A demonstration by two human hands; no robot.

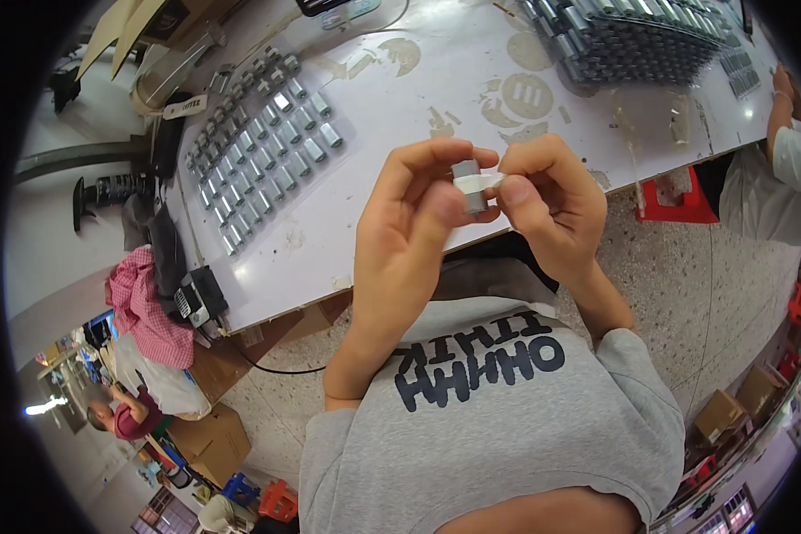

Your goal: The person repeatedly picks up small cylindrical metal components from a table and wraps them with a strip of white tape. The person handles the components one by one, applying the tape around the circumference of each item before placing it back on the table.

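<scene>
My left hand (400, 227) grips a small grey metal cylinder (474, 203) between thumb and fingers, holding it above the table's front edge. Around its middle runs a white strip (473, 183), with a loose end sticking out to the right. That end is pinched between the thumb and forefinger of my right hand (556, 200). Several similar silver cylinders (271, 147) lie in slanting rows on the left of the white table (374, 116).
More cylinders (632, 44) are piled at the far right of the table. A red stool (676, 200) stands below that side, near another person (796, 151). To the left are a checked cloth (151, 307) and a black lens-like device (120, 187). Cardboard boxes (214, 445) sit behind.
</scene>
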